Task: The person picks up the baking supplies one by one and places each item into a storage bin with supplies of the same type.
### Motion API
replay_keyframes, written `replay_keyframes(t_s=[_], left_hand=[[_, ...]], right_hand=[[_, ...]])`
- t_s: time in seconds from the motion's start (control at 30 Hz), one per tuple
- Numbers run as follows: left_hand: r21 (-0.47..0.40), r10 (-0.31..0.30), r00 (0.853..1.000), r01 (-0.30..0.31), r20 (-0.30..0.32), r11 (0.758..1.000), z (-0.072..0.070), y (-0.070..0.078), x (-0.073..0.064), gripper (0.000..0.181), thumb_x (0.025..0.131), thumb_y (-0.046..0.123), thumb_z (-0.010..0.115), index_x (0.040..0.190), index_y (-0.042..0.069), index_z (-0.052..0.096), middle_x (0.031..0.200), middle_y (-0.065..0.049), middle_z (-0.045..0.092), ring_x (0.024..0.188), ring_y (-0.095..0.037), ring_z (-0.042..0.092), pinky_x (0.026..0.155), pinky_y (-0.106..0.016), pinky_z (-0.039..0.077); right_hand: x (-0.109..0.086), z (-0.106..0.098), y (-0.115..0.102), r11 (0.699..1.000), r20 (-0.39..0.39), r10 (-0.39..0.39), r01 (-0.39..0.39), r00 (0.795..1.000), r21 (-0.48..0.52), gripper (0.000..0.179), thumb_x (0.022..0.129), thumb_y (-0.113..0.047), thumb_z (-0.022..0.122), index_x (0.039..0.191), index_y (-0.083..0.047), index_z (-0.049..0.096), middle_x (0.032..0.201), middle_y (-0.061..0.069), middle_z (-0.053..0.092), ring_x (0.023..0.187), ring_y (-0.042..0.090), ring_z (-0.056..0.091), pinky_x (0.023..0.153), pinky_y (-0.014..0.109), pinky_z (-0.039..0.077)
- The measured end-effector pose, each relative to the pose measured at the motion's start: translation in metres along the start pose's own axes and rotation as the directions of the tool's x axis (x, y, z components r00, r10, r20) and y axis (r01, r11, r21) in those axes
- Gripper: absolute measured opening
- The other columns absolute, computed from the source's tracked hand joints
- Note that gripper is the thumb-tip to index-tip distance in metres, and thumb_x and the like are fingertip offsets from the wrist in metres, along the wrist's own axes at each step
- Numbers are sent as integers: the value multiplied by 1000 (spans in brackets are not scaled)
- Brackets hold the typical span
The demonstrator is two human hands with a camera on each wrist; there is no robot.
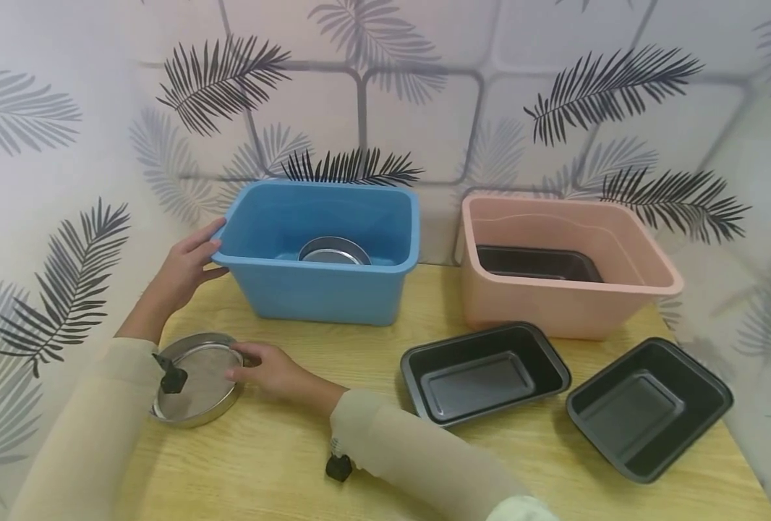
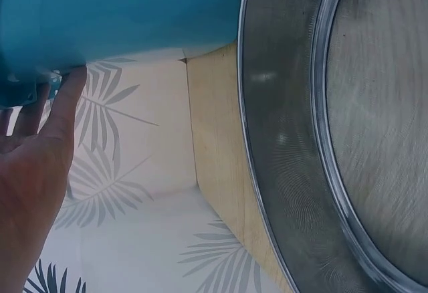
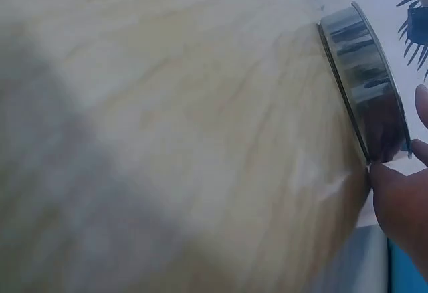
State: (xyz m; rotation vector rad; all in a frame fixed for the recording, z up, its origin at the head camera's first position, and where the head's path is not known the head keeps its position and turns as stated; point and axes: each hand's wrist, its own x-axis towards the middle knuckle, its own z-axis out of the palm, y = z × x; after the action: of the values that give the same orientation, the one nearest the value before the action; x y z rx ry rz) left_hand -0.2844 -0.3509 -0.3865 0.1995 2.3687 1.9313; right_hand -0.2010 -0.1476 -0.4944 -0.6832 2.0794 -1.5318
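Note:
My left hand (image 1: 190, 264) holds the left end of a blue plastic bin (image 1: 320, 293) at its rim. In the left wrist view its fingers (image 2: 63, 106) reach up to the bin's lip. My right hand (image 1: 275, 370) pinches the right edge of a round metal cake pan (image 1: 199, 380), which lies on the table below my left forearm. The right wrist view shows the pan's shiny side wall (image 3: 368, 72) with fingertips at its edge. Inside the blue bin another round metal pan (image 1: 335, 250) is partly hidden by the front wall.
A pink bin (image 1: 542, 307) stands at the back right with a dark rectangular pan (image 1: 535, 262) inside. Before it lie two dark loaf pans, one nearer the middle (image 1: 483, 383) and one at the right (image 1: 652, 409). Behind the wooden table (image 1: 262, 463) is a leaf-patterned wall.

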Motion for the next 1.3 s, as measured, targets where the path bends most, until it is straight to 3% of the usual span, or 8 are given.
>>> replay_keyframes(t_s=[0.33, 0.67, 0.97, 1.07, 1.3], left_hand=[[-33, 7, 1000, -7, 1, 999, 3, 1, 0, 62, 108, 33, 47, 163, 20, 20, 169, -16, 11, 151, -44, 24, 113, -61, 31], [-20, 14, 1000, -14, 3, 1000, 3, 0, 2, 62, 108, 33, 47, 163, 21, 20, 169, -17, 11, 150, -46, 24, 110, -60, 33], [-48, 19, 1000, -18, 2, 999, 0, 1, 1, 63, 108, 31, 48, 163, 18, 20, 168, -19, 12, 149, -46, 26, 107, -49, 41], [-41, 22, 1000, -22, 1, 999, 0, 1, -1, 63, 108, 31, 48, 163, 18, 20, 168, -20, 12, 148, -48, 25, 108, -56, 36], [-63, 39, 999, -38, 15, 997, 0, -2, -1, 64, 108, 28, 48, 163, 16, 18, 168, -21, 10, 148, -50, 24, 105, -50, 41]], right_hand=[[-1, 6, 1, 999, -39, 8, -10, 999, -47, 53, 97, -35, 69, 147, -25, 55, 157, -6, 45, 146, 11, 38, 119, 26, 34], [-10, 0, -2, 999, -65, 29, -31, 997, -30, 47, 101, -36, 62, 147, -30, 53, 157, -10, 42, 144, 9, 41, 117, 24, 36], [-14, -17, -14, 995, -27, -64, 62, 998, -78, 47, 102, -29, 61, 148, -25, 53, 158, -7, 43, 147, 6, 35, 119, 25, 34], [-16, -21, -13, 991, -27, -72, 68, 997, -118, 46, 102, -25, 61, 147, -25, 54, 158, -8, 44, 147, 8, 36, 119, 26, 34], [-26, -34, -19, 989, -18, -50, 47, 999, -141, 46, 102, -25, 62, 147, -29, 54, 155, -11, 46, 144, 8, 40, 116, 26, 39]])
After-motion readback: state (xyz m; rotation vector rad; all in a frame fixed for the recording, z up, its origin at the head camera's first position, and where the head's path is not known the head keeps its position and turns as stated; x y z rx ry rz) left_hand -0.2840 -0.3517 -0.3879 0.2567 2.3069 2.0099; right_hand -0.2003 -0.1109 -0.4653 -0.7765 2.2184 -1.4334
